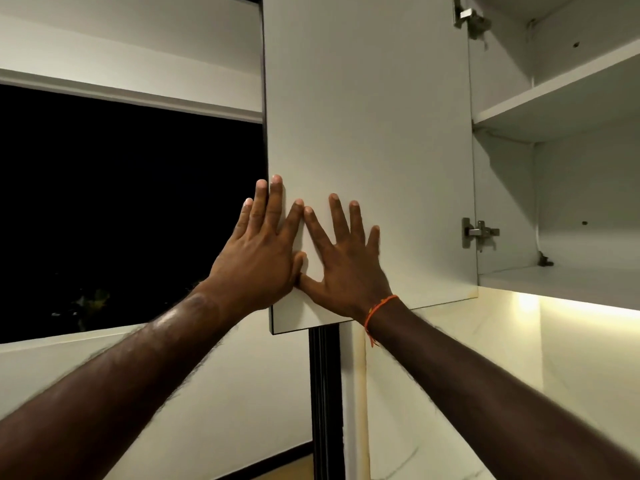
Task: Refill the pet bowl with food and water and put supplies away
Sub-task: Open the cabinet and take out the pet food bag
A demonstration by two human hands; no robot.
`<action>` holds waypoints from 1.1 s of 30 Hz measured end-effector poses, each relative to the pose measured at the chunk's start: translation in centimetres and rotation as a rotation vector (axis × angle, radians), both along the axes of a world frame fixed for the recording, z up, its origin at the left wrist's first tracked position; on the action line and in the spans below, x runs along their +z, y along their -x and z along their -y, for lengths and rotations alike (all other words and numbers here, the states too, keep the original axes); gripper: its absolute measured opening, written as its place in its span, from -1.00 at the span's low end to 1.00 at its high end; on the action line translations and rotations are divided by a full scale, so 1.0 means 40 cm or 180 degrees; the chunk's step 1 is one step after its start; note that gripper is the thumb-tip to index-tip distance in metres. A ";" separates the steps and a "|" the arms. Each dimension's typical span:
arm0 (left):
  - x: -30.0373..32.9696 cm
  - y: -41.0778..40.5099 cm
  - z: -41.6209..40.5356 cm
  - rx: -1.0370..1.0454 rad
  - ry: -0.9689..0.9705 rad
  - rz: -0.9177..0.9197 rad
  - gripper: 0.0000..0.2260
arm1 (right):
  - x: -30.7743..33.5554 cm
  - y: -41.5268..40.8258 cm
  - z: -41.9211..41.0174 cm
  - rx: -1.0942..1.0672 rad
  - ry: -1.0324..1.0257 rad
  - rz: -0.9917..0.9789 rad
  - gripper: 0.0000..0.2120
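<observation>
Dark window [121, 209] filled frame left. Cabinet door [370, 133], centre frame, swung open, stiff and light on hinges. Left hand [258, 252] and right hand [341, 261] spread flat on lower panel; push near free edge.

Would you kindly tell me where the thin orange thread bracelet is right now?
The thin orange thread bracelet sits on the right wrist, centre of the head view, just below the open white cabinet door that both flat hands press.

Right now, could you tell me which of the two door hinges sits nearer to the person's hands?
The lower hinge, at about the height of the right hand; the upper hinge sits far above, at the cabinet door's top corner.
</observation>
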State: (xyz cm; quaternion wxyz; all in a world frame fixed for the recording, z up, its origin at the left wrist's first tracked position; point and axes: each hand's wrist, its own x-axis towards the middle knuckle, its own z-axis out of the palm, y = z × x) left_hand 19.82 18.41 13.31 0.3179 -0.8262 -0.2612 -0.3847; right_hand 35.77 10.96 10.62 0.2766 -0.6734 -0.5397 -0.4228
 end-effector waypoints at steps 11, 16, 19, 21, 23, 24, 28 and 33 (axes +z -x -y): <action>-0.007 -0.062 0.082 -0.0425 0.0100 0.0382 -0.27 | 0.011 0.011 0.089 0.0199 0.0114 -0.0103 0.01; 0.010 -0.129 0.232 -0.1766 0.0377 0.0710 -0.35 | 0.014 0.001 0.247 -0.0146 -0.0403 -0.0023 -0.04; 0.009 -0.189 0.314 -0.2325 0.0354 0.0808 -0.33 | 0.015 -0.028 0.368 -0.0631 -0.0611 0.0148 -0.15; 0.006 -0.235 0.368 -0.2590 0.0305 0.0805 -0.30 | 0.014 -0.047 0.459 -0.0992 -0.0657 0.0259 -0.21; 0.003 -0.282 0.425 -0.2788 0.0342 0.0798 -0.25 | 0.012 -0.061 0.556 -0.1364 -0.0649 0.0352 -0.20; 0.000 -0.306 0.458 -0.2903 0.0391 0.0793 -0.22 | 0.011 -0.067 0.606 -0.1596 -0.0608 0.0355 -0.18; -0.021 -0.391 0.595 -0.3312 0.0529 0.0703 -0.16 | 0.005 -0.080 0.808 -0.2548 -0.0284 -0.0100 -0.03; -0.049 -0.489 0.776 -0.3865 0.0677 0.0451 -0.09 | -0.015 -0.082 1.070 -0.3556 -0.0227 -0.0236 0.03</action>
